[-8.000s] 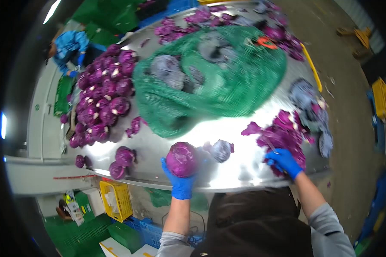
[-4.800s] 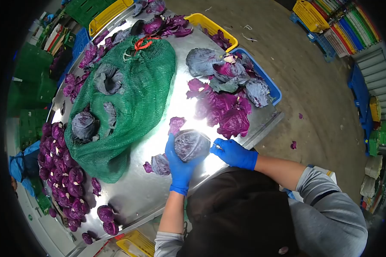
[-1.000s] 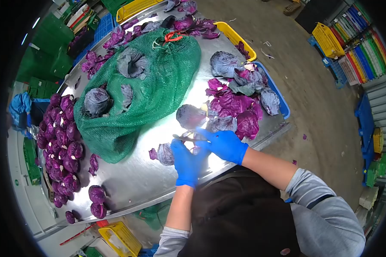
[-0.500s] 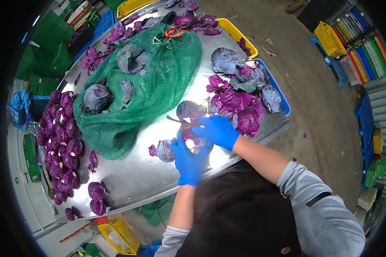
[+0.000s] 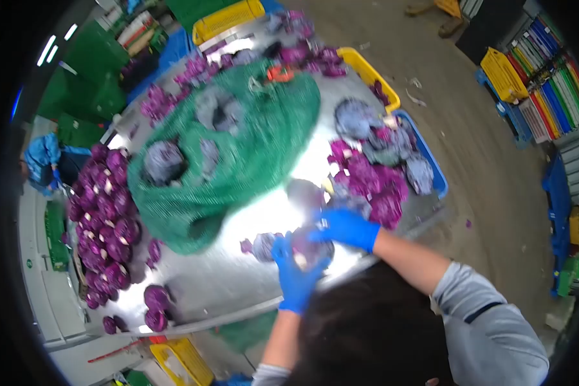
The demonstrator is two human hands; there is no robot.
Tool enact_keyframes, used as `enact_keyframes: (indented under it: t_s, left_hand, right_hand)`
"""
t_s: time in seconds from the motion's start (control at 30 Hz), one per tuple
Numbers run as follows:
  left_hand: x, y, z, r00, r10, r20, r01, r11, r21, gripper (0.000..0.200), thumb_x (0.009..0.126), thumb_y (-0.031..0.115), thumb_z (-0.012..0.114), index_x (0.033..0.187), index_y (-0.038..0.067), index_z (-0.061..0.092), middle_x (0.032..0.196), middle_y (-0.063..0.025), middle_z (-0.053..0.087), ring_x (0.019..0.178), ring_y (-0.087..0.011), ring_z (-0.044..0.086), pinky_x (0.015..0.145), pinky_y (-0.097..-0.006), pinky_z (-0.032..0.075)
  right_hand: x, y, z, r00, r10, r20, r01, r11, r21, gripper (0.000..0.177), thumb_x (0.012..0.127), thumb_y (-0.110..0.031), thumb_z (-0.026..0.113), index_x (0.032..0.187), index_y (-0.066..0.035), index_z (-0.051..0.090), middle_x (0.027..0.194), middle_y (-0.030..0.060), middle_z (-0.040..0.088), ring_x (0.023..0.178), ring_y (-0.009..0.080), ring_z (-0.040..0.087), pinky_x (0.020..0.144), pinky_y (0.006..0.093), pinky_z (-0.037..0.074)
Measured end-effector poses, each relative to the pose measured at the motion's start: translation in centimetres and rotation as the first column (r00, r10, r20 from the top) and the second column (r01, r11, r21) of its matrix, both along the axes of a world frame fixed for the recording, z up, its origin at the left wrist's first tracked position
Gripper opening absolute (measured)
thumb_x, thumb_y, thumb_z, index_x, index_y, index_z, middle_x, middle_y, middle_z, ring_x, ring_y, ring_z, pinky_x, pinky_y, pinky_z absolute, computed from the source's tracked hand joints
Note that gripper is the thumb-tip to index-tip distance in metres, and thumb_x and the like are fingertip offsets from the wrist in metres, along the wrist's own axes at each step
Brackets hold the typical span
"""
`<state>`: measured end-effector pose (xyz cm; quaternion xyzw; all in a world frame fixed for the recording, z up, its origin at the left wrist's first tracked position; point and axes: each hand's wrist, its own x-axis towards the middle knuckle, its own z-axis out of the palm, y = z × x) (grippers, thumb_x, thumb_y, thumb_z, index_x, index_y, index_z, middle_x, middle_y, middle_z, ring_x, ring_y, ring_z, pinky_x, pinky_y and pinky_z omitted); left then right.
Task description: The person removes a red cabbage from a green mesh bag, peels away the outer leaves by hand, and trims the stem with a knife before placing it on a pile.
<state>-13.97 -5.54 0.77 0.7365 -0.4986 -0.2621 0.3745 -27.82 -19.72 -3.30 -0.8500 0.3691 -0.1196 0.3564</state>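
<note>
Green net sack near held cabbage; leaves right.

Green net sack mid-table, cabbage pile left

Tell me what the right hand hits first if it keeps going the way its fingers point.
Most likely the red cabbage cupped in the left hand. The right hand points left and slightly down at it and seems to touch it, though blur hides the contact.
</note>
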Motion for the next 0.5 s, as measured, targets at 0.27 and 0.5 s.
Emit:
enact_keyframes:
  t_s: [0.27,0.5]
  left_hand:
    - [1.7,0.1,-0.4,0.996,-0.083,-0.033,0.081,0.995,-0.050,0.090,0.059,0.028,0.085,0.134,0.008,0.040,0.129,-0.0190,0.041,0.121,-0.0349,0.041,0.104,-0.0438,0.033]
    - [1.6,1.3,-1.5,0.992,-0.065,-0.106,0.052,0.991,-0.127,0.088,0.060,0.028,0.086,0.132,0.002,0.041,0.127,-0.0171,0.042,0.120,-0.0330,0.041,0.103,-0.0425,0.034]
  right_hand:
    - [0.0,-0.5,0.4,0.976,0.120,0.184,-0.160,0.962,0.220,0.036,0.086,-0.042,0.060,0.092,-0.007,0.064,0.090,0.0162,0.063,0.078,0.0324,0.063,0.069,0.0423,0.050]
    - [-1.8,0.4,0.7,0.991,-0.031,-0.129,0.016,0.994,-0.113,0.025,0.079,-0.031,0.062,0.096,-0.013,0.063,0.096,0.0093,0.066,0.079,0.0263,0.065,0.063,0.0403,0.052]
